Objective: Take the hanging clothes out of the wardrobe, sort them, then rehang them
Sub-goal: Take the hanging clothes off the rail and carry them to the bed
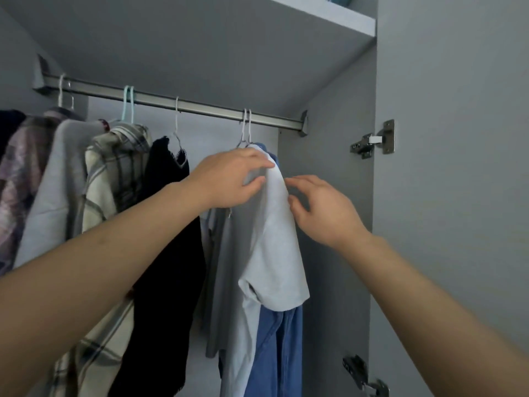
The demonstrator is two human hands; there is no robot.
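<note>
A light grey T-shirt (pixel 272 253) hangs on a white hanger (pixel 245 130) at the right end of the metal rail (pixel 200 106). My left hand (pixel 229 179) grips the shirt's shoulder, thumb under the fabric and fingers over it. My right hand (pixel 320 204) hovers just right of that shoulder, fingers loosely bent, fingertips at the cloth. Behind the shirt hangs a blue denim garment (pixel 282 348), and a darker grey garment (pixel 221 282) sits to its left. Further left hang a black garment (pixel 169 253), a cream plaid shirt (pixel 114 173) and a pale grey top (pixel 54 196).
The wardrobe's grey side panel (pixel 329 196) stands close on the right, with the open door (pixel 452 196) and its hinges (pixel 372 141) beyond. A shelf (pixel 315 15) runs overhead. A purplish patterned garment (pixel 17 181) hangs at the far left.
</note>
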